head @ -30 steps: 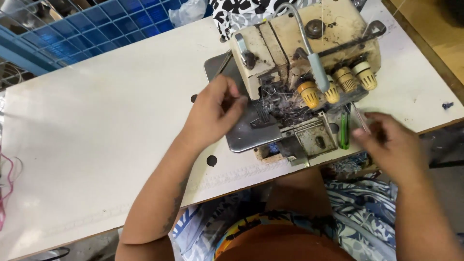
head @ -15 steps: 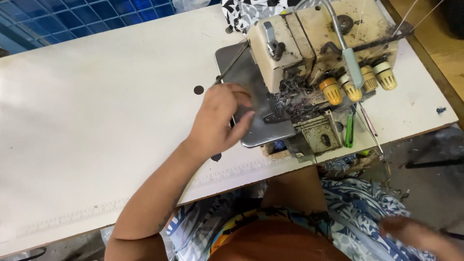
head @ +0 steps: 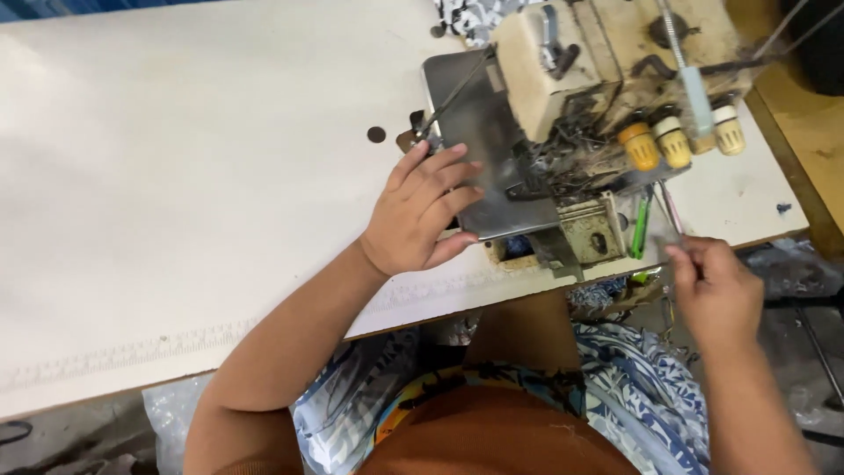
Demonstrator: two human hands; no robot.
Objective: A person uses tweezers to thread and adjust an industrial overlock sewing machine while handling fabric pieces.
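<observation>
Head view. An overlock sewing machine (head: 607, 105), cream-bodied and grimy, stands at 1 o'clock on a white work table (head: 193, 220). Its grey metal bed plate (head: 488, 158) extends toward 12 o'clock centre. Three tension knobs (head: 673, 141), one orange and two cream, line the machine's front at 2 o'clock.

The left hand (head: 422, 215) lies near the middle of the frame, palm down, fingers spread and flat across the near left edge of the bed plate; nothing is gripped in it. The right hand (head: 716, 295) sits at 4 o'clock, just off the table's front edge, thumb and forefinger pressed together on a thin metal tool (head: 670, 224) that rises toward the machine's front. Whether the tool is tweezers or a needle-like pick cannot be told.

A green slender object (head: 640, 230) stands just left of that tool, beside the machine's lower cover. Patterned blue-and-white fabric (head: 633, 369) lies below the table at 5 o'clock. A dark round hole (head: 376, 135) marks the tabletop at 11 o'clock of the left hand.
</observation>
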